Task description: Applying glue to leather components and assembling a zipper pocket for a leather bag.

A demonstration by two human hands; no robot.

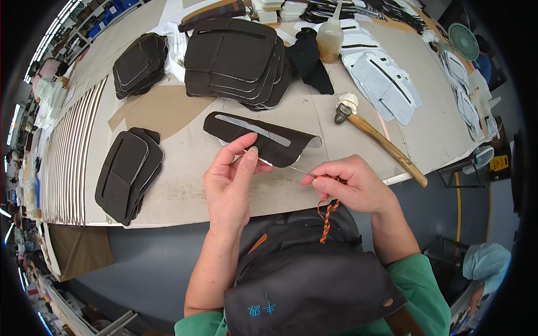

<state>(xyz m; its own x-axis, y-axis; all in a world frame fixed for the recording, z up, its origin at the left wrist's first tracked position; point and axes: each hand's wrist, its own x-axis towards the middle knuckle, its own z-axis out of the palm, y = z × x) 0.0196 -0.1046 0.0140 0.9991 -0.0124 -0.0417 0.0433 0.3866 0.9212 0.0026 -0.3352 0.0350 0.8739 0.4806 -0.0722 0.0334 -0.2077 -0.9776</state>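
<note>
My left hand (227, 179) pinches the lower edge of a black panel (269, 144) between thumb and fingers. The panel is folded over or curled, and a long grey strip shows along its upper face. Its right end turns up off the table. In my right hand (356, 182) is a thin metal tool (302, 171) whose tip meets the panel's lower edge. Orange-and-black striped cord (330, 219) hangs from the tool's grip, which my fingers mostly hide; its exact kind is unclear.
A wood-handled hammer (386, 147) lies at the right, its head by a white lump. Black panel stacks stand at the back (230, 56) and left (126, 173). Near a glue bottle (330, 39) lie white panels (384, 81). Metal rods (73, 157) line the left side.
</note>
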